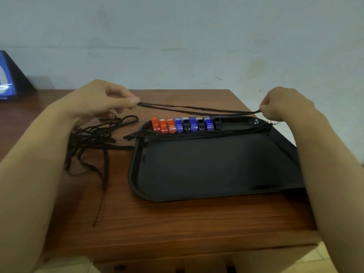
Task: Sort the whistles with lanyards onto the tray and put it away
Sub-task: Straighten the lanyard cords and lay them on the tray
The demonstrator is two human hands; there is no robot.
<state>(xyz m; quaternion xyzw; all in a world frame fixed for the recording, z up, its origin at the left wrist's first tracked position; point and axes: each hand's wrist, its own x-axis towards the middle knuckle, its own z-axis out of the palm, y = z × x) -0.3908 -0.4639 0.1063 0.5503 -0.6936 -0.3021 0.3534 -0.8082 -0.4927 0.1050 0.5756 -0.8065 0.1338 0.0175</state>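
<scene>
Across the middle of the frame, a wooden table point(177, 219) carries a black tray point(206, 166). Whistles point(185, 125) line its far edge. Left hand point(98, 101) and right hand point(283, 105) each pinch one lanyard point(197, 109) taut above them; loose cords point(92, 142) lie left.

A black rectangular plastic tray point(206, 168) sits on the right half of a brown wooden bench point(177, 219), its right edge overhanging the bench's side. A row of orange, blue and black plastic whistles point(185, 125) stands side by side along the tray's far rim, with straightened black lanyards point(197, 134) laid across the tray just in front of them, their left ends poking past the rim. To the tray's left, a tangle of loose black cords point(92, 142) lies on the bench. Above the whistles, the left hand point(102, 101) and right hand point(283, 105) stretch one black lanyard point(197, 109) between them. A blue-and-black stand point(9, 75) rests at the bench's far left corner, against the wall point(177, 36) behind.
</scene>
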